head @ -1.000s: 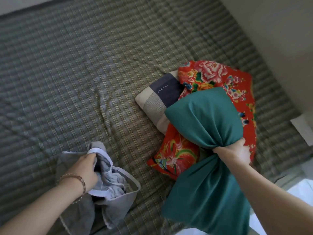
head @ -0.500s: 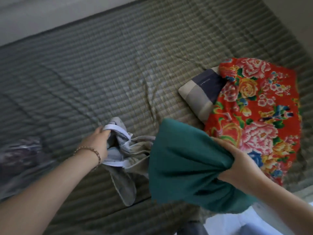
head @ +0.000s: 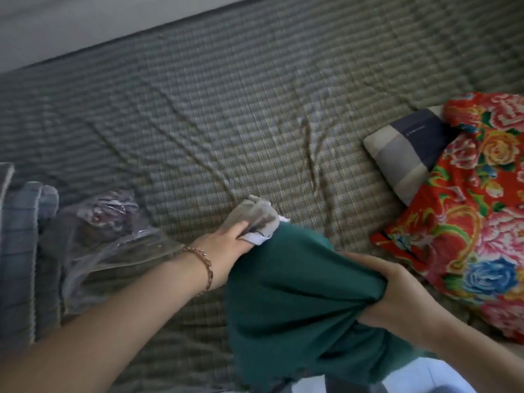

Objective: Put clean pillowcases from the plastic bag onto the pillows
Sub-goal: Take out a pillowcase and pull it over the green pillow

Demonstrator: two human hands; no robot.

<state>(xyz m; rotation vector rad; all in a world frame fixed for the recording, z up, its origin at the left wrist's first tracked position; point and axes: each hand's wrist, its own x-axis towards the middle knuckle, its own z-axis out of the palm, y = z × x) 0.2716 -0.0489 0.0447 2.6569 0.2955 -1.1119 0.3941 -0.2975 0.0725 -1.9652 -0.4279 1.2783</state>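
Midway, I would judge. The right hand (head: 397, 290) clenches the bunched neck of the green pillowcase (head: 289, 293) at the near edge of the bed (head: 255, 109); whether a pillow fills it cannot be told. The left hand (head: 226, 239) grips a crumpled grey cloth (head: 259, 215) that touches the green fabric. The plastic bag (head: 113, 239) lies toward the near left corner with something dark inside, so more cases probably remain. At the right edge the floral pillow (head: 476, 222) looks dressed and overlaps a striped pillow (head: 408, 148), which may yet need one.
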